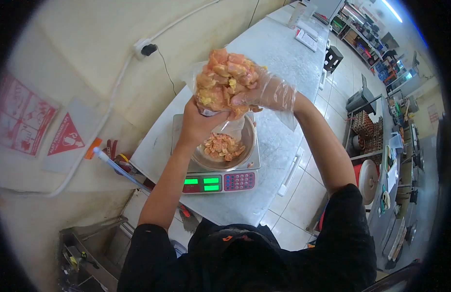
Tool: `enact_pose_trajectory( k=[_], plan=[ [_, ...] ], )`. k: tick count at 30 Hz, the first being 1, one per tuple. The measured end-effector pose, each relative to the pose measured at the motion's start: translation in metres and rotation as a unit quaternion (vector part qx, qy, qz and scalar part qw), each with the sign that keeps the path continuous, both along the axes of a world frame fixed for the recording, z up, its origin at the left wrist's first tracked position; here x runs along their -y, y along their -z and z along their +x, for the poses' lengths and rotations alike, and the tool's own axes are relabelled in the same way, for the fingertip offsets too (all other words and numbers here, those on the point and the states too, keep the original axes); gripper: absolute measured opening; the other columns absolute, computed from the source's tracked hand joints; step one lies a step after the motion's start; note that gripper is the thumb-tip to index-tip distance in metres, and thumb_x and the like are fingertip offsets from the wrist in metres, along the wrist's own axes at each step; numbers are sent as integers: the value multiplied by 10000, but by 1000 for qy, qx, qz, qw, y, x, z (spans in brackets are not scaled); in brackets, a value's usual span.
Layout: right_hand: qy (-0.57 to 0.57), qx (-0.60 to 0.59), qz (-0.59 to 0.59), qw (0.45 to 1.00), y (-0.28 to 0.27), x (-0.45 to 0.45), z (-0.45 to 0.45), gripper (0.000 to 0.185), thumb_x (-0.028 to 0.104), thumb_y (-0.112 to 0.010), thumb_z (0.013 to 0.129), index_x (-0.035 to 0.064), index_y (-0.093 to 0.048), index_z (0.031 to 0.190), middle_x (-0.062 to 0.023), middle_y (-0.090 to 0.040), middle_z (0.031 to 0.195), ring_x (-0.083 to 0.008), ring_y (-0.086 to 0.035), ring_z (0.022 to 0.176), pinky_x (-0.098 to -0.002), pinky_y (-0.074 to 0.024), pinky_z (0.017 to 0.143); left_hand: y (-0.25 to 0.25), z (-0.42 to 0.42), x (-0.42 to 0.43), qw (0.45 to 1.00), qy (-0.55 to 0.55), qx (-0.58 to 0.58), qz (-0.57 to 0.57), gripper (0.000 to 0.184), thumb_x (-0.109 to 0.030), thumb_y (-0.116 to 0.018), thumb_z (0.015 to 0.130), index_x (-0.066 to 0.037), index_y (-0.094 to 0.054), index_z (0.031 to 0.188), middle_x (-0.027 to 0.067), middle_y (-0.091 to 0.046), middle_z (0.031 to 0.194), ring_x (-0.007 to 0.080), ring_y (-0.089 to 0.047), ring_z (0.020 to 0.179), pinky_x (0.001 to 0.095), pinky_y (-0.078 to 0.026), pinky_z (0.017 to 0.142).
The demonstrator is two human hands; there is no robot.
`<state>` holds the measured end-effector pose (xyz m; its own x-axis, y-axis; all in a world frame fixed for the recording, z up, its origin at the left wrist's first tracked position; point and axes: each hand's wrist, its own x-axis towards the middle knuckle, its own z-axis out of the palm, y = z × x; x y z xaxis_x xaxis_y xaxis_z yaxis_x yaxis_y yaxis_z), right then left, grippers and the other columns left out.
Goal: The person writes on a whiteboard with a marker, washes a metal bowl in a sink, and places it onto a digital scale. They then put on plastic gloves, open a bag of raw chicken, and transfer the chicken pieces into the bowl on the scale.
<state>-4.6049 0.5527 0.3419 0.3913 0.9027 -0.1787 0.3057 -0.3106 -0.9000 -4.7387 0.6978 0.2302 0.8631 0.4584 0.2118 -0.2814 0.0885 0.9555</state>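
Observation:
A large clump of raw meat pieces [223, 80] with yellowish fat is held up above a round metal bowl [250, 146]. My left hand [198, 119] grips the lower left of the clump, with clear plastic around it. My right hand [269, 92], in a clear plastic glove, holds the clump from the right side, its fingers pressed to the meat. Smaller meat pieces [223, 147] lie in the bowl. The bowl sits on a digital scale [240, 182] with lit green displays.
The scale rests on a white table [283, 63], with papers [306, 40] at its far end. A wall outlet with a black plug [149, 49] is at the left. A metal sink [96, 248] is at lower left. Egg trays [364, 124] and a metal counter stand at the right.

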Motion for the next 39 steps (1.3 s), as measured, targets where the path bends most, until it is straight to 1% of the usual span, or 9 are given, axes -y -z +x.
enact_pose_trajectory(
  k=[5,14,17,18,23,25,31,37,39],
  plan=[
    [4,120,247,961,36,-13,-4,946,349,-873,722,138,-337,1472,-109,-542,1300,-219,-575,1125,-352,-504,964,-10,-24,-18,990,-16,-7,139,579,-70,-851,709,41,-566,1200,119,-682,1111,164,-669,999,313,-542,874],
    [111,91,213,966,85,-44,-27,613,292,-867,724,91,-577,1225,-60,-662,1143,-167,-606,1068,-324,-484,951,-11,-40,-18,961,-52,-103,250,536,-81,-856,681,36,-577,1123,122,-689,1058,169,-661,983,309,-517,871],
    [82,-4,262,961,90,-48,-27,588,275,-847,754,78,-572,1234,-51,-662,1136,-163,-601,1078,-317,-472,968,-2,-39,-29,961,-42,-111,251,540,-67,-848,688,38,-565,1135,119,-688,1069,167,-657,993,310,-517,876],
    [83,79,228,967,93,-49,-21,621,257,-835,772,63,-536,1281,-56,-645,1174,-162,-594,1096,-323,-469,974,3,-38,-31,967,-43,-88,237,505,-54,-839,695,39,-576,1117,115,-692,1061,161,-659,981,311,-520,875],
    [36,61,176,982,92,-33,-14,663,240,-786,813,79,-461,1368,-99,-618,1236,-214,-596,1133,-333,-468,987,12,-36,-40,963,-35,-103,248,484,-50,-842,693,37,-591,1098,104,-701,1034,153,-665,948,313,-525,867],
    [43,213,116,969,101,-29,-12,659,234,-758,803,80,-458,1369,-126,-615,1242,-253,-595,1153,-346,-464,998,9,-39,-42,953,-24,-126,275,488,-50,-844,692,36,-596,1102,101,-704,1031,148,-664,950,313,-526,868],
    [26,176,154,972,119,-8,-15,645,176,-707,759,79,-475,1353,-158,-638,1189,-302,-623,1102,-374,-488,958,21,-35,-48,915,36,-167,365,534,-59,-855,677,20,-608,1145,95,-714,1026,137,-670,966,316,-530,864],
    [20,186,116,975,118,-10,-10,618,171,-681,779,68,-487,1357,-161,-675,1121,-300,-643,1069,-377,-495,954,11,-29,-53,881,61,-183,431,495,-132,-882,658,15,-643,1066,120,-721,915,172,-682,832,319,-533,772],
    [25,177,131,975,127,-12,-5,613,172,-681,782,67,-491,1355,-162,-678,1114,-306,-647,1055,-383,-499,943,7,-29,-56,888,55,-146,433,447,-254,-886,616,-15,-599,861,125,-583,682,279,-574,644,382,-458,616]
  ],
)
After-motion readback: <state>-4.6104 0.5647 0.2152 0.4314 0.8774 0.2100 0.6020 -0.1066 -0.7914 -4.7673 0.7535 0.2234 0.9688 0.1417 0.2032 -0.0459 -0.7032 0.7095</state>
